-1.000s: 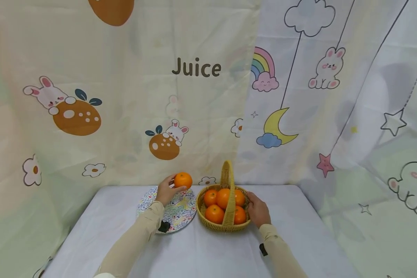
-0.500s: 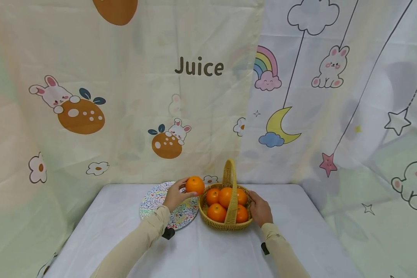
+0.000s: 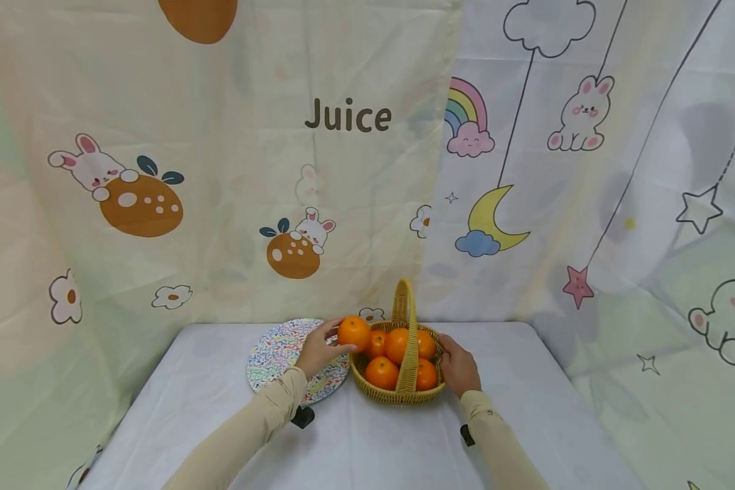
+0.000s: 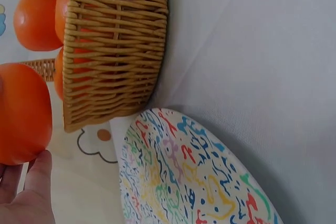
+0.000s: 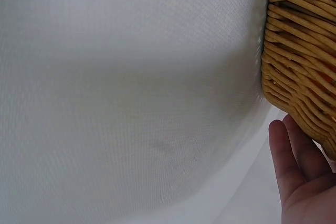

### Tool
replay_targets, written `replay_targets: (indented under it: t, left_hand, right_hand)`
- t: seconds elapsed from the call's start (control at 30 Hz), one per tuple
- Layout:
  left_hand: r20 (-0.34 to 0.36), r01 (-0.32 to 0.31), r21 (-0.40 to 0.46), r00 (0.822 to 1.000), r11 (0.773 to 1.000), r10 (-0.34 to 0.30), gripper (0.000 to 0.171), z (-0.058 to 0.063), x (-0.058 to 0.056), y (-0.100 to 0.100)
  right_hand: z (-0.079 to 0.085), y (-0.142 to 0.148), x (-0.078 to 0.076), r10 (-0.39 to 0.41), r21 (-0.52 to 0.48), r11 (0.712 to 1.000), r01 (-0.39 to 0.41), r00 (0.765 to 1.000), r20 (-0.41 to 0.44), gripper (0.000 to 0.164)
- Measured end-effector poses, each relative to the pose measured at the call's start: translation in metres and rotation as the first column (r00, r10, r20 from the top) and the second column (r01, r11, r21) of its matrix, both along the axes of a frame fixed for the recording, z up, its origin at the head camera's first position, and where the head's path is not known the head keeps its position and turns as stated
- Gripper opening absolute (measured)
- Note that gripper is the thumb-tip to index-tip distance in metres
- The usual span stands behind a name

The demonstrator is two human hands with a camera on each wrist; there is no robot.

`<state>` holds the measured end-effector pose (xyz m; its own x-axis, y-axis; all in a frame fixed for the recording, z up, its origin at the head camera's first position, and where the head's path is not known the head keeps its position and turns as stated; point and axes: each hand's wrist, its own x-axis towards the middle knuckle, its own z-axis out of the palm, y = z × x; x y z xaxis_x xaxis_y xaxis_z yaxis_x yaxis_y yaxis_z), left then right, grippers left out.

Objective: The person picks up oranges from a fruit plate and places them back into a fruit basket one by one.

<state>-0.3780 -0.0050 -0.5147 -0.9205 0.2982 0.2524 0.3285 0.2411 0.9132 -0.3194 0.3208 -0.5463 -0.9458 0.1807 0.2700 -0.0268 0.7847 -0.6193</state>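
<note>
My left hand [image 3: 318, 352] grips an orange [image 3: 354, 333] between fingers and thumb, at the left rim of a wicker basket [image 3: 376, 394]. In the left wrist view, the held orange [image 4: 23, 114] hangs beside the basket wall [image 4: 118, 51], above table height. Several oranges [image 3: 382, 373] lie inside the basket, under its tall arched handle [image 3: 410, 357]. At the basket's right side, my right hand [image 3: 459, 367] holds the rim. The right wrist view has its fingers [image 5: 287, 153] against the woven outer wall [image 5: 299, 51]; the thumb is mostly hidden.
A round plate [image 3: 272, 357] with colourful squiggles lies left of the basket, partly beneath my left forearm. White cloth covers the table [image 3: 367, 449]. Behind it hangs a printed curtain [image 3: 367, 190] with rabbits, fruit and the word Juice.
My left hand has carried the orange rightward, from above the plate to the basket's left rim. The right hand stays on the basket, which has hardly moved.
</note>
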Motion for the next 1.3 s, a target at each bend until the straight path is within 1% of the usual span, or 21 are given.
replay_targets:
  t: [0.1, 0.23, 0.27, 0.4, 0.5, 0.57, 0.67, 0.87, 0.97, 1.1, 1.3]
  left_hand:
    - [0.012, -0.004, -0.022, 1.000, 1.000, 0.005, 0.071, 0.000, 0.001, 0.003]
    - [0.023, -0.001, -0.019, 1.000, 1.000, 0.001, 0.072, 0.001, 0.002, 0.005]
    - [0.030, -0.001, -0.017, 1.000, 1.000, 0.002, 0.072, 0.001, 0.002, 0.006]
    - [0.021, 0.013, 0.003, 1.000, 1.000, -0.013, 0.073, 0.003, 0.003, 0.009]
    - [0.016, 0.036, 0.022, 0.999, 0.999, -0.036, 0.073, 0.004, 0.004, 0.011]
    - [0.029, 0.048, 0.026, 0.998, 0.999, -0.049, 0.074, 0.004, 0.004, 0.012]
    - [0.037, 0.063, 0.015, 0.997, 0.998, -0.064, 0.074, 0.002, 0.005, 0.013]
    - [0.059, 0.068, -0.037, 0.996, 0.997, -0.066, 0.073, -0.004, 0.009, 0.011]
    - [0.073, 0.083, -0.031, 0.994, 0.996, -0.081, 0.073, -0.006, 0.010, 0.012]
    - [0.069, 0.102, -0.011, 0.992, 0.995, -0.101, 0.074, -0.006, 0.011, 0.013]
    - [0.081, 0.106, 0.015, 0.991, 0.994, -0.106, 0.075, -0.006, 0.010, 0.014]
  right_hand:
    - [0.000, 0.000, -0.001, -0.001, -0.002, 1.000, 0.001, 1.000, 0.013, 0.046]
    - [-0.001, 0.001, -0.002, -0.006, -0.001, 1.000, 0.006, 1.000, 0.015, 0.046]
    - [-0.001, 0.002, -0.002, -0.005, 0.000, 1.000, 0.005, 1.000, 0.010, 0.046]
    - [-0.003, 0.005, -0.003, 0.001, 0.013, 1.000, -0.001, 1.000, -0.025, 0.046]
    - [-0.004, 0.006, -0.004, 0.004, 0.014, 1.000, -0.003, 0.999, -0.045, 0.046]
    - [-0.005, 0.007, -0.004, 0.006, 0.019, 1.000, -0.005, 0.999, -0.047, 0.046]
    - [-0.005, 0.006, -0.004, 0.003, 0.016, 1.000, -0.003, 0.999, -0.037, 0.046]
    - [-0.007, 0.005, -0.004, 0.002, 0.021, 1.000, -0.001, 1.000, -0.019, 0.046]
    - [-0.006, 0.005, -0.003, 0.004, 0.024, 1.000, -0.003, 1.000, -0.018, 0.046]
    - [-0.005, 0.005, -0.003, 0.006, 0.018, 1.000, -0.006, 1.000, -0.024, 0.046]
    - [-0.005, 0.005, -0.003, 0.006, 0.027, 1.000, -0.006, 1.000, -0.020, 0.046]
